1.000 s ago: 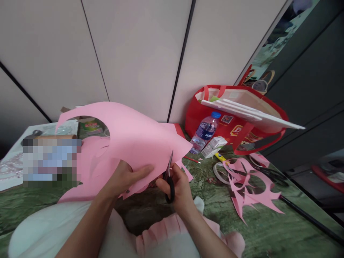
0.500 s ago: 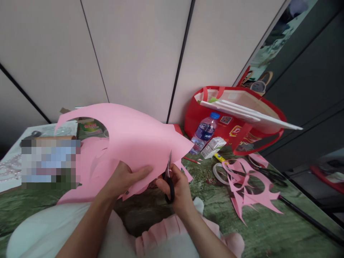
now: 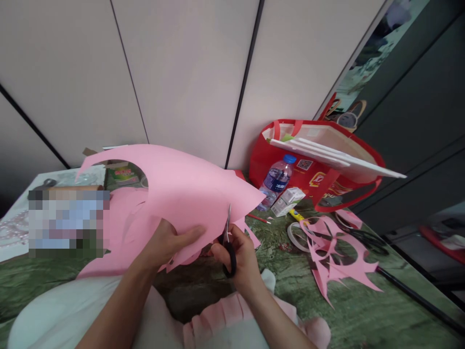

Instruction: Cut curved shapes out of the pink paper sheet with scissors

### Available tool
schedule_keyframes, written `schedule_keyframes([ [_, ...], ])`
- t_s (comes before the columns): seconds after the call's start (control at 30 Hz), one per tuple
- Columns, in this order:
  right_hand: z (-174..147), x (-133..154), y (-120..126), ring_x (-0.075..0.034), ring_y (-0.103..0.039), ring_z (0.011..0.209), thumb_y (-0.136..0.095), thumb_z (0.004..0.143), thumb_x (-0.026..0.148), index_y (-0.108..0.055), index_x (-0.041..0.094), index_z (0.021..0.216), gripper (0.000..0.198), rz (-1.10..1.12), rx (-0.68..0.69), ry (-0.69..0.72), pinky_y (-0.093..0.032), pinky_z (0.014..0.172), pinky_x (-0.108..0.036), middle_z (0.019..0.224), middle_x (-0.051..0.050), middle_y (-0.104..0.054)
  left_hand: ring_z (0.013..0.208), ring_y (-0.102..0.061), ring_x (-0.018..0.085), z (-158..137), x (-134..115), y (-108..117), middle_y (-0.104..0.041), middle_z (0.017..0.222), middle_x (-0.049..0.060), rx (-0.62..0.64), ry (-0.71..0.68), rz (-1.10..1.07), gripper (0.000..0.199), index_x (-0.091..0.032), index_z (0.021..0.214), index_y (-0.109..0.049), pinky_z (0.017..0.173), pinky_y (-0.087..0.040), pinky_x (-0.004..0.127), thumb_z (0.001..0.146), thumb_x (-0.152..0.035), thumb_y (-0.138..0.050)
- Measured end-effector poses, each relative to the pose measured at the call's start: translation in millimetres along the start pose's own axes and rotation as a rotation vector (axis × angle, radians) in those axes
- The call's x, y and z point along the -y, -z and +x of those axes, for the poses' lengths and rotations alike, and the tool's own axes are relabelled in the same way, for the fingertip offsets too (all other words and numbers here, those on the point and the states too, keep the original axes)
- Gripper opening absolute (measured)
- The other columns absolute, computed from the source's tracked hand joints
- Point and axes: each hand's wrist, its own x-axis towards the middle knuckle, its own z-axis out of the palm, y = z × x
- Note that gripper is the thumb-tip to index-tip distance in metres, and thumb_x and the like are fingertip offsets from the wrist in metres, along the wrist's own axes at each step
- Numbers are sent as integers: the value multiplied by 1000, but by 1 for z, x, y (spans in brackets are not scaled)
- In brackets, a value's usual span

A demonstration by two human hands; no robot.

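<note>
A large curved sheet of pink paper (image 3: 189,189) spans the middle of the head view, with a rounded cut-out at its left. My left hand (image 3: 174,242) grips its lower edge, thumb on top and the other fingers hidden beneath. In my right hand (image 3: 241,254) are black-handled scissors (image 3: 228,252), their blades pointing up at the sheet's lower right edge. A slit runs by the blades, and a pointed flap of the paper sticks out to the right of them.
Pink paper scraps (image 3: 332,247) lie right, near a tape roll (image 3: 296,236), a black rod (image 3: 417,294) and a yellow glue stick (image 3: 296,214). Behind stand a water bottle (image 3: 278,179), a small carton (image 3: 288,201) and a red bag (image 3: 259,150). More pink paper (image 3: 125,228) lies left.
The pointed flap at the sheet's right has shifted slightly right and the scissors a touch left. Both hands keep their holds; the view has tilted very slightly.
</note>
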Motion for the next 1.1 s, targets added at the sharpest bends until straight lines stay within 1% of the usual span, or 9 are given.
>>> schedule_keyframes([
  [0.1,0,0,0,-9,-45,46,-78,58,43,-54,21,73,35,-9,-5,-8,-33,45,-22,56,6,-54,96,-65,26,-1,1,1,-71,102,10,-12,22,-6,37,-17,101,-64,80,-54,35,71,-38,-70],
  [0.17,0,0,-1,-9,-44,46,-77,58,44,-54,21,74,36,-14,-7,-17,-32,44,-21,56,6,-53,96,-65,26,-1,2,1,-70,103,10,-42,45,-9,37,-17,101,-63,78,-55,34,72,-39,-69],
  [0.27,0,0,-1,-9,-43,45,-79,57,42,-54,21,75,37,-8,-14,-20,-31,43,-21,55,6,-53,93,-65,26,-2,0,1,-71,100,9,-77,74,-4,35,-16,98,-63,74,-55,33,73,-40,-68],
  [0.4,1,1,0,-10,-46,49,-81,55,35,-53,20,73,36,22,-3,-23,-35,47,-21,58,5,-56,93,-65,26,-2,-2,2,-71,99,9,-45,86,-5,37,-17,100,-63,75,-55,33,72,-41,-69],
  [0.53,2,2,1,-11,-50,53,-83,52,29,-51,20,69,37,5,-31,-7,-40,50,-22,63,3,-61,94,-65,27,-1,0,5,-71,101,10,-4,99,-9,39,-16,100,-66,77,-55,34,70,-42,-70],
  [0.73,2,3,2,-11,-50,52,-82,54,29,-51,20,69,36,-21,-23,-17,-41,49,-22,61,4,-60,94,-66,28,-1,3,7,-73,96,10,19,90,9,35,-16,97,-68,77,-55,36,72,-41,-68],
  [0.83,2,3,1,-12,-51,53,-83,51,29,-51,20,68,37,-12,-27,-28,-40,48,-22,61,3,-60,92,-66,28,-1,3,8,-72,97,9,20,77,-1,35,-17,97,-68,76,-56,35,71,-40,-69],
  [0.97,3,3,2,-11,-48,49,-85,47,27,-51,21,65,39,-2,-31,-51,-37,45,-21,56,5,-58,94,-65,27,-1,2,9,-72,99,9,10,61,-7,37,-18,99,-67,78,-55,34,70,-40,-71],
  [1.1,3,2,2,-10,-46,49,-83,49,27,-51,21,65,37,-16,-39,-60,-35,43,-20,55,5,-56,92,-66,27,-2,0,9,-72,96,9,6,111,-13,36,-18,96,-67,76,-56,35,70,-41,-71],
])
